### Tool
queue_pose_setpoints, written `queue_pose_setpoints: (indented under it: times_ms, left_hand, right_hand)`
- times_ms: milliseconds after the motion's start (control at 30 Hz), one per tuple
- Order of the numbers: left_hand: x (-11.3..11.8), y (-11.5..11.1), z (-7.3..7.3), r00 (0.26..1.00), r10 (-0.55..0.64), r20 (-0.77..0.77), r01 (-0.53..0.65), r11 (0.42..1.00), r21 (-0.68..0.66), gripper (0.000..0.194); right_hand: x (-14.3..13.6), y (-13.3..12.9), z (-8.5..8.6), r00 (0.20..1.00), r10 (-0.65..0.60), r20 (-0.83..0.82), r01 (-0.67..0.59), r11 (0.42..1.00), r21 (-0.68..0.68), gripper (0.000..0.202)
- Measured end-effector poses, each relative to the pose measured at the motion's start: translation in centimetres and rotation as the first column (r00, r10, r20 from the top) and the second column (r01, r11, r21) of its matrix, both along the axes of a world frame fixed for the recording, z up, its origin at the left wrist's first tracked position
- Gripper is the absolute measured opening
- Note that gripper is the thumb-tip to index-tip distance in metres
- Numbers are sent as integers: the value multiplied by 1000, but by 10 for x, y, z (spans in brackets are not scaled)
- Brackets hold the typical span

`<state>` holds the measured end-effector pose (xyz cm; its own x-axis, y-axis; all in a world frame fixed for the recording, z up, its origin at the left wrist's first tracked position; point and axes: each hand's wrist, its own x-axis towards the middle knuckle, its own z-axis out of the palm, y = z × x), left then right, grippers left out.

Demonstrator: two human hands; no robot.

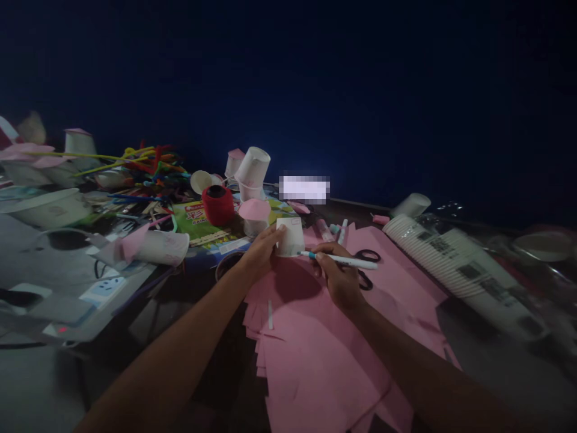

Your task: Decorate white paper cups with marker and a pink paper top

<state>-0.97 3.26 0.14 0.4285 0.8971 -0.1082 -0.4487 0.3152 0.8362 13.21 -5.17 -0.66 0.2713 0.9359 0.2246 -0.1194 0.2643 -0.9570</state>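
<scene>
My left hand grips a small white paper cup by its left side, above the pink paper. Faint marks show on the cup's wall, too small to make out. In my right hand is a white marker with a teal band, held like a pen. Its tip points left and is at or very near the cup's lower right edge; contact is hard to tell. Black-handled scissors lie just beyond my right hand, partly hidden by it. Below both hands spreads a stack of pink paper sheets.
A red yarn spool stands on a green packet, near a cup with a pink top and stacked cups. Left are colourful pipe cleaners and a power strip. A long sleeve of cups lies right.
</scene>
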Motion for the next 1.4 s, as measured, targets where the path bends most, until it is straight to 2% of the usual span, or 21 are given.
queue_pose_setpoints:
  times_ms: [167, 533, 700, 867, 967, 1067, 1200, 1400]
  left_hand:
    - [-1, 1, -2, 999, -35, 20, 35, 999, -18, 33]
    - [-1, 0, 0, 1000, -17, -6, 17, 1000, 1, 32]
    - [-2, 2, -3, 999, -29, 16, 29, 999, -18, 32]
    - [-1, 6, -10, 997, -26, 78, 26, 1000, 2, 26]
    - [0, 7, -10, 997, 3, 75, -3, 1000, 3, 25]
    - [0, 4, -5, 999, 20, 44, -20, 1000, 1, 32]
    - [0, 0, 2, 999, -27, -21, 28, 998, 51, 43]
    - [-2, -1, 2, 998, -41, -51, 45, 996, 80, 45]
  right_hand:
    - [1, 3, -4, 996, -1, -92, 3, 1000, 22, 6]
    - [0, 2, -1, 1000, 6, -24, -6, 1000, 4, 6]
    - [2, 5, -2, 988, -50, -145, 48, 999, -16, 5]
    - [1, 5, 1, 970, -40, -239, 36, 999, -22, 5]
    - [1, 4, 1, 972, -18, -235, 17, 1000, -6, 4]
    - [0, 3, 0, 973, 2, -231, 1, 1000, 14, 4]
    - [0, 3, -4, 979, 29, -203, -22, 999, 36, 5]
    - [0, 2, -4, 992, 44, -121, -36, 997, 62, 6]
